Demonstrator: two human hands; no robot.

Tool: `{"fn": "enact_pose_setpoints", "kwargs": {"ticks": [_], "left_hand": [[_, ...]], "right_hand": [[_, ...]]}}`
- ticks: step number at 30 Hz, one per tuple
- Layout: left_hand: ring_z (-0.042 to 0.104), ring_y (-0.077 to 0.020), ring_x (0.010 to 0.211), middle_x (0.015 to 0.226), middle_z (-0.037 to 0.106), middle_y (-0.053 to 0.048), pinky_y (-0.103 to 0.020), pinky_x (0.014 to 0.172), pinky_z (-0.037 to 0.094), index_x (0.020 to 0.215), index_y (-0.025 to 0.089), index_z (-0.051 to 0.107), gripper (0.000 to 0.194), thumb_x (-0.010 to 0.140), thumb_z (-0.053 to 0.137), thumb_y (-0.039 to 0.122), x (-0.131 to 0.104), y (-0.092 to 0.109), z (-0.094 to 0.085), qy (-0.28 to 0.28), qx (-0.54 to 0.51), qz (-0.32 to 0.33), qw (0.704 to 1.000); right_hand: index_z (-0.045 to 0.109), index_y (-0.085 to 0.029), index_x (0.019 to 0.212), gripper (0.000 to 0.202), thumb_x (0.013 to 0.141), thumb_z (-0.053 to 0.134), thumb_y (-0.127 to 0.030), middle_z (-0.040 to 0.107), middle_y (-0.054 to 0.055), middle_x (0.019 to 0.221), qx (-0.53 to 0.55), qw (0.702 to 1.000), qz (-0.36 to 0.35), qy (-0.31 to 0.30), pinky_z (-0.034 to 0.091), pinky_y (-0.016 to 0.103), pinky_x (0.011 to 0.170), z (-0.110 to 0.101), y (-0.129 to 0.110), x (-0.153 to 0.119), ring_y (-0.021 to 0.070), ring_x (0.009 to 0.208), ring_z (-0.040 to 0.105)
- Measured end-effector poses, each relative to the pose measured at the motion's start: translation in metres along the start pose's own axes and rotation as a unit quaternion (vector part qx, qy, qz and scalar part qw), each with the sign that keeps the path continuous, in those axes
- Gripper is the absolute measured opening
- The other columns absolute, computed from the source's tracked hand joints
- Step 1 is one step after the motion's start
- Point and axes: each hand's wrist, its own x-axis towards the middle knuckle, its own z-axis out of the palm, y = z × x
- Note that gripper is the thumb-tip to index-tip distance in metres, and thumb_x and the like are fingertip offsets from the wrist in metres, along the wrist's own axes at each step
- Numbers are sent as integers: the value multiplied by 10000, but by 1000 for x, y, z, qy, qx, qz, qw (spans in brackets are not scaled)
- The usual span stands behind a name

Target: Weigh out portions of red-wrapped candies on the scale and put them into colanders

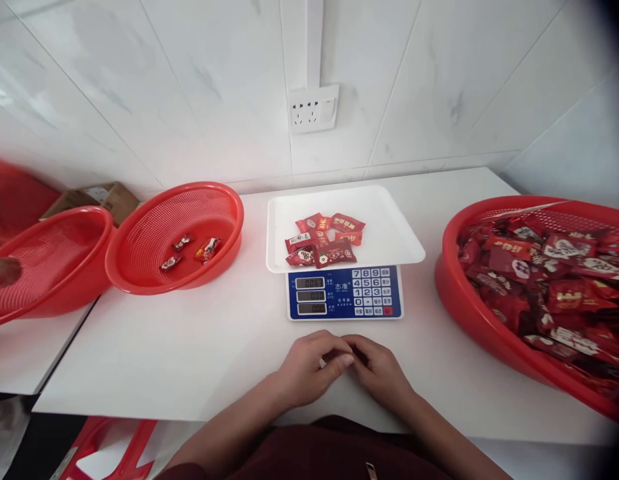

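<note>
My left hand and my right hand rest on the white table in front of the scale, fingertips touching each other. Both hands are closed, the fingers curled and pressed together, with nothing seen in them. Just beyond them is the blue scale, its top display reading about 0.063. A white tray lies on the scale and bears several red-wrapped packets in a loose pile.
At the right, a big red basket is full of wrapped packets. Left of the tray, another red basket holds several small packets. At the far left, another person's hand reaches over a third red basket. Behind is a wall socket.
</note>
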Motion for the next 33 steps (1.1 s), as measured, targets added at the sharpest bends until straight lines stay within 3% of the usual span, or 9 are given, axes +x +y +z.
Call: {"fn": "enact_pose_setpoints", "kwargs": {"ticks": [4,7,11,19,23,28,33], "left_hand": [[600,-148,804,896,668,-51,-260,738,486,966,198,644,196,886,492,294,24,16,-44,114,108,44,987],[582,-177,920,953,667,-53,-301,823,466,953,206,646,190,890,482,277,54,22,-80,175,239,68,953],[536,-208,1026,1023,664,-40,-340,879,433,1002,215,632,194,876,486,225,90,21,-108,178,341,1,923],[559,-226,988,979,674,-45,-318,796,449,1009,223,637,213,820,569,293,117,8,-114,131,359,-67,922],[579,-215,891,920,669,-49,-310,744,449,978,219,637,193,821,565,305,120,5,-115,141,360,-78,919],[564,-213,944,954,674,-35,-308,777,441,964,221,616,171,819,566,297,116,9,-116,165,349,-66,920],[613,-179,873,951,678,-28,-282,735,473,990,219,581,218,827,538,358,109,11,-121,199,314,-78,925]], "right_hand": [[645,-243,943,226,873,445,-320,719,35,922,-10,1000,-2,-3,538,339,742,-2,0,0,212,828,672],[641,-256,942,216,877,443,-310,710,26,931,0,1000,-17,-14,540,335,738,-3,0,-2,210,842,665],[629,-262,961,217,885,431,-305,700,30,936,11,999,-35,-26,541,338,726,-5,2,-6,211,834,661],[638,-251,966,230,875,429,-276,698,42,916,9,998,-61,-33,542,338,709,-6,5,-9,214,807,663],[639,-258,969,234,872,427,-274,700,42,926,7,997,-70,-38,545,347,716,-6,4,-9,220,817,666],[639,-240,976,243,877,419,-269,699,51,923,5,997,-69,-42,542,344,719,-6,3,-10,215,816,663],[634,-224,992,254,887,407,-267,693,62,949,0,997,-61,-56,527,340,752,-5,5,-9,212,856,653]]}}
